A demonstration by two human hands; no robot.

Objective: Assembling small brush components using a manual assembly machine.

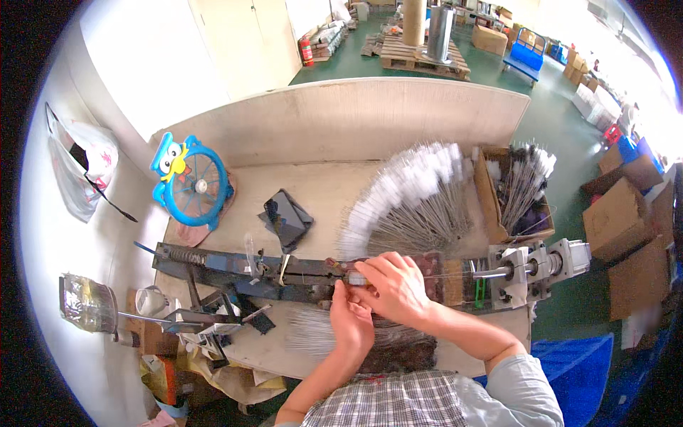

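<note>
A long bench machine (235, 269) lies across the table, and both hands meet at its middle. My left hand (350, 320) comes from below with thumb and fingers drawn together at the machine's near edge; what they pinch is hidden. My right hand (398, 288) bends over from the right, its fingers curled down beside a small pale piece (357, 278). The fingertips cover whatever it grips. Just beyond the hands, thin wire-stemmed brushes (420, 192) with white tips lie fanned out. More thin wires (313, 333) lie on the table's near side, left of my left hand.
A cardboard box (491, 203) of wire brushes stands at the right. A motor with shaft (565, 263) ends the machine there. Behind the machine are a dark phone-like slab (287, 219) and a blue cartoon fan (192, 185). A low board (341, 117) closes the table's far side.
</note>
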